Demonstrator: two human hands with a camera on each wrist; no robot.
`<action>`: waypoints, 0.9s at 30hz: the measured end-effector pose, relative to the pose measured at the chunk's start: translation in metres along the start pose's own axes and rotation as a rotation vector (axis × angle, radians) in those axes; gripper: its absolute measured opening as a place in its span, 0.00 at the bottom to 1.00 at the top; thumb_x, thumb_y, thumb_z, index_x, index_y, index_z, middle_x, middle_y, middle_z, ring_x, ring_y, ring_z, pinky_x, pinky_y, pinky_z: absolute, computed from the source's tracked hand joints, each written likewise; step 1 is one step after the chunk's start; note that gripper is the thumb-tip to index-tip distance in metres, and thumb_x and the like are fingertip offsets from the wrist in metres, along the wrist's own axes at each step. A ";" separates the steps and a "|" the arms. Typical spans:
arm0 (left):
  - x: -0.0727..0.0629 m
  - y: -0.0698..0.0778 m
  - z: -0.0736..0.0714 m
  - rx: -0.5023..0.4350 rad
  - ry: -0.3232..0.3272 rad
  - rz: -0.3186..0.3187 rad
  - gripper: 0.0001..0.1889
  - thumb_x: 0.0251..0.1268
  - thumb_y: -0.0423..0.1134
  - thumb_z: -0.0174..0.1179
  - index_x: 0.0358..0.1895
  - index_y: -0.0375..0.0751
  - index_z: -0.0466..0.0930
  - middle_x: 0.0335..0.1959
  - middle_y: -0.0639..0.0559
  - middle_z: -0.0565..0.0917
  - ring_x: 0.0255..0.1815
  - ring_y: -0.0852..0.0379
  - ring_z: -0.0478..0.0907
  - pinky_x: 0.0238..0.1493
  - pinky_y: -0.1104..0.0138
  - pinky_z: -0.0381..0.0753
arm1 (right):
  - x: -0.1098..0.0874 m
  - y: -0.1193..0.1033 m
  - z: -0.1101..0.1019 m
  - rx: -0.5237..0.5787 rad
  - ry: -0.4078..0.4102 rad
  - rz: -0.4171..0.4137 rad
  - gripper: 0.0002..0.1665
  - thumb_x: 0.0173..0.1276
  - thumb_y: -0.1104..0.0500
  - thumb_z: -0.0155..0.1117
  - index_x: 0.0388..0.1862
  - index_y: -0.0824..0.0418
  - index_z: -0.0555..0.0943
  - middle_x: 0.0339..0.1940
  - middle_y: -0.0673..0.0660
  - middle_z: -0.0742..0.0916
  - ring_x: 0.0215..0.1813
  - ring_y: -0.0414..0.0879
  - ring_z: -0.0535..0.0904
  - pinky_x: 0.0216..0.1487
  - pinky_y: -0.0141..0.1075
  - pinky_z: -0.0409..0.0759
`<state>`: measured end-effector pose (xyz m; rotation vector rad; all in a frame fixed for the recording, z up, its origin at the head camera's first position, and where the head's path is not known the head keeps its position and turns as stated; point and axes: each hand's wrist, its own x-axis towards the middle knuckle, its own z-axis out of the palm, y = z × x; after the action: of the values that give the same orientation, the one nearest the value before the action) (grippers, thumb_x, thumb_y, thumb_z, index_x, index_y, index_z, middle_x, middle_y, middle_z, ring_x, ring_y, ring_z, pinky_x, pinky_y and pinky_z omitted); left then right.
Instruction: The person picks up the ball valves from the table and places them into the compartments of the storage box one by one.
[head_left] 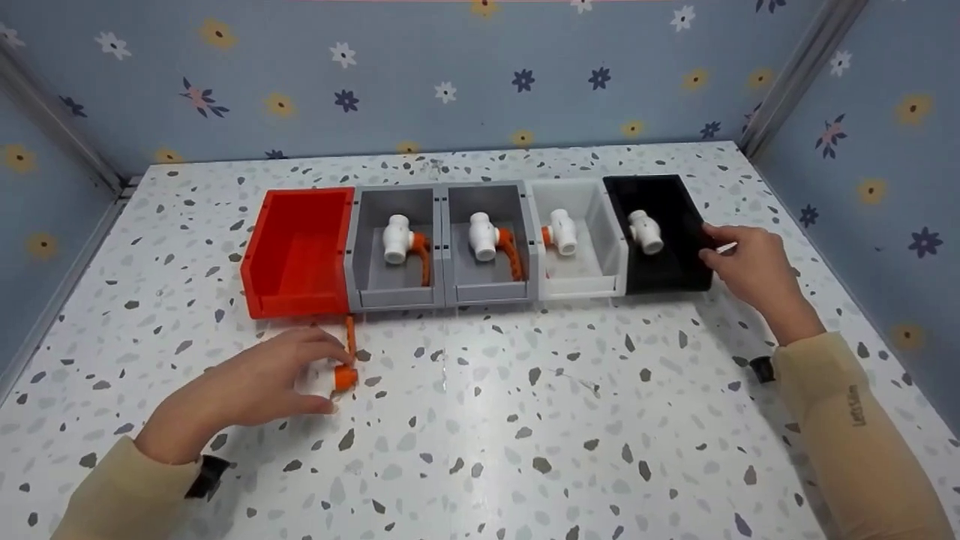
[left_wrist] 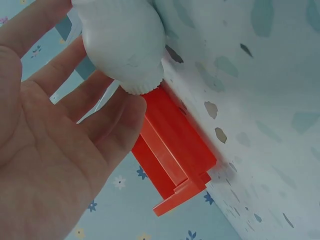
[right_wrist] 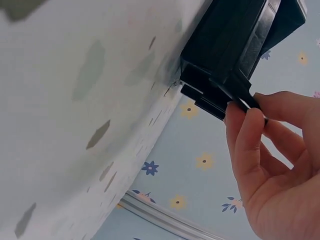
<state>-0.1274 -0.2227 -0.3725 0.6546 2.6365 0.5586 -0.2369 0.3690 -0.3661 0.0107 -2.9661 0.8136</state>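
My left hand (head_left: 251, 379) reaches around a white ball valve (left_wrist: 122, 40) with an orange handle (head_left: 350, 337), in front of the red bin (head_left: 296, 306). Its thumb and fingers are spread on either side of the valve body, the fingers bent loosely. In the left wrist view, the fingertips lie right by the white body. Over at the row's right end, my right hand (head_left: 754, 270) pinches the rim of the black bin (head_left: 667, 280) between thumb and fingers. A white valve (head_left: 645, 232) lies inside that bin.
Five bins stand side by side. Two grey bins (head_left: 397, 298) (head_left: 491, 293) and a white bin (head_left: 581, 286) each hold a white valve with an orange handle. Flower-patterned panels (head_left: 450, 45) rise behind and at both sides of the speckled table (head_left: 480, 420).
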 end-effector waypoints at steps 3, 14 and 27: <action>-0.002 -0.001 0.002 0.000 -0.013 -0.027 0.30 0.48 0.45 0.78 0.59 0.53 0.81 0.60 0.50 0.76 0.61 0.45 0.70 0.58 0.44 0.75 | 0.000 -0.002 0.000 -0.013 -0.024 -0.005 0.29 0.73 0.59 0.62 0.72 0.60 0.72 0.65 0.68 0.78 0.51 0.59 0.81 0.33 0.38 0.76; -0.010 -0.002 0.006 0.063 0.024 -0.076 0.31 0.48 0.47 0.78 0.59 0.53 0.81 0.64 0.46 0.74 0.65 0.41 0.68 0.57 0.43 0.76 | 0.001 -0.004 -0.001 -0.018 -0.043 0.011 0.29 0.74 0.59 0.61 0.72 0.61 0.71 0.65 0.69 0.77 0.53 0.61 0.80 0.42 0.50 0.78; -0.010 -0.005 0.005 0.018 0.038 -0.074 0.27 0.50 0.44 0.77 0.57 0.52 0.82 0.62 0.46 0.75 0.64 0.42 0.69 0.59 0.43 0.74 | -0.001 -0.002 -0.001 -0.017 -0.002 -0.033 0.28 0.72 0.61 0.61 0.70 0.63 0.73 0.63 0.69 0.80 0.51 0.60 0.82 0.36 0.37 0.77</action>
<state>-0.1187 -0.2299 -0.3765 0.5543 2.6918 0.5313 -0.2361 0.3675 -0.3638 0.0590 -2.9664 0.7845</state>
